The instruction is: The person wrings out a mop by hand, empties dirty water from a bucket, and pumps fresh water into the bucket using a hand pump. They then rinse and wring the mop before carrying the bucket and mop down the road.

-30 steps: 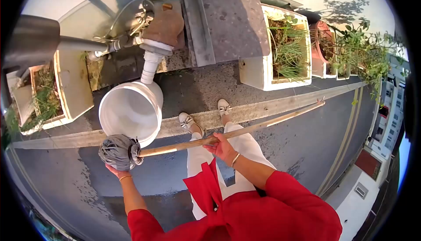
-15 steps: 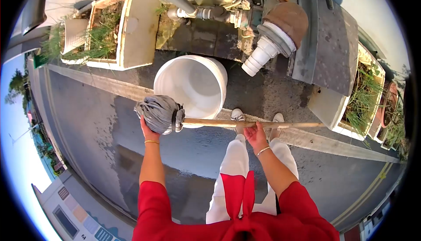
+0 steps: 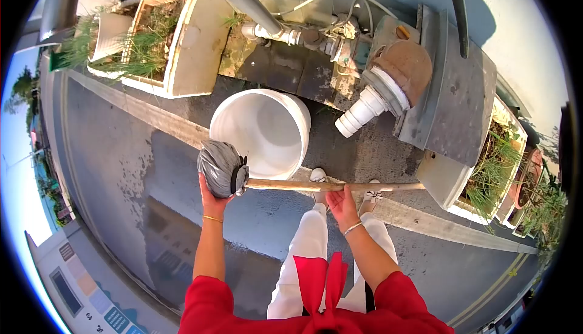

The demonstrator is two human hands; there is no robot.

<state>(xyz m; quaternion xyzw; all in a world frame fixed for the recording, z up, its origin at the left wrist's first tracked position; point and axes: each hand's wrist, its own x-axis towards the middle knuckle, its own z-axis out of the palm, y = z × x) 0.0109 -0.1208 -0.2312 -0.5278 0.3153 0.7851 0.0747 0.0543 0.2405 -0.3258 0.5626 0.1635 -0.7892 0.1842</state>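
A mop lies level across the front of my body, its grey, bundled head (image 3: 218,167) on the left and its wooden handle (image 3: 291,184) reaching right. My left hand (image 3: 212,195) cups the mop head from below, fingers against the strands. Around the middle of the handle, my right hand (image 3: 343,206) holds the wood, palm partly showing. A black tie rings the strands where they meet the stick. Just beyond the mop head stands a large white bucket (image 3: 297,115), its mouth toward me; no water can be made out inside.
White pipe fittings (image 3: 361,110) and a brown rounded cap (image 3: 404,70) are right of the bucket. Planters with grass stand at left (image 3: 197,48) and right (image 3: 446,179). A metal pole (image 3: 249,3) crosses above. A raised kerb (image 3: 139,112) edges the wet road.
The view has swung left, so the bucket and mop appear farther right than a second ago. The mop handle is now nearly level in view. Both hands have kept their hold.
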